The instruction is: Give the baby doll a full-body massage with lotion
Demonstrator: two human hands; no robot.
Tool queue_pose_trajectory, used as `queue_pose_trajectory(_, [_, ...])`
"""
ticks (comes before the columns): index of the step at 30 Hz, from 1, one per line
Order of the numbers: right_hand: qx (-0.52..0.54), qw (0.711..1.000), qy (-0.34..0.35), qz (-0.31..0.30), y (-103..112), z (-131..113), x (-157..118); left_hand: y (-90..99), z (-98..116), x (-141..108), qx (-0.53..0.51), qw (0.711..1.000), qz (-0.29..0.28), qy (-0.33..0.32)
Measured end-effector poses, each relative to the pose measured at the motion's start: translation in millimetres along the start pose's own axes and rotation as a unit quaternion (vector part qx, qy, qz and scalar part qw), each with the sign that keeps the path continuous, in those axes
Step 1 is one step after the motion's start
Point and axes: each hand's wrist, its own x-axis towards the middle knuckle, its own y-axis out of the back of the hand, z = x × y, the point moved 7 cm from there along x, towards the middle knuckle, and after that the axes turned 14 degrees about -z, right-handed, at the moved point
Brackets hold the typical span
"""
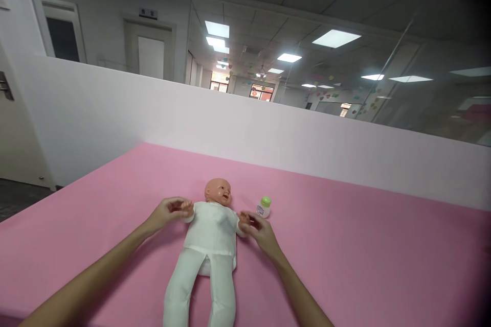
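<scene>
Doll [210, 245] in white lies face-up on the pink mat [345, 245]. Left hand [165, 213] and right hand [258, 230] each close on a doll wrist; a green-capped bottle [264, 207] stands just beyond the right hand.

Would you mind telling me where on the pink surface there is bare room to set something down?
The pink surface is bare right of the small bottle, up to the white partition, and left of the left hand toward the near-left edge. It is crowded around the doll, whose hands the left hand and right hand grasp.
</scene>
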Motion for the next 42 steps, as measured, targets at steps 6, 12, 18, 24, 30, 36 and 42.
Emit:
queue_pose_trajectory(6, [0.094,0.981,-0.044,0.166,11.7,45.0,65.0,9.9,-23.6,55.2,-0.048,0.982,0.171,0.060])
queue_pose_trajectory(12, [0.100,0.964,-0.162,0.184,12.6,95.8,79.9,20.7,-71.2,68.8,-0.085,0.953,0.213,0.200])
queue_pose_trajectory(18, [0.101,0.973,-0.139,0.155,14.4,83.5,70.9,30.4,-64.3,56.5,-0.100,0.960,0.203,0.163])
queue_pose_trajectory(24, [0.090,0.993,-0.019,0.068,17.0,29.6,33.0,29.7,-17.0,16.5,-0.029,0.997,0.068,0.035])
queue_pose_trajectory(30, [-0.034,0.994,-0.031,-0.102,-4.8,-11.6,-27.2,-10.3,5.7,-35.2,0.114,0.983,-0.145,0.003])
queue_pose_trajectory(36, [-0.095,0.979,0.003,-0.179,-33.2,-30.0,-50.3,-32.5,5.2,-47.1,0.144,0.973,-0.181,-0.004])
queue_pose_trajectory(42, [-0.011,1.000,-0.006,0.017,3.8,-9.0,-4.3,-4.3,5.1,-8.4,0.045,0.999,0.015,0.013])
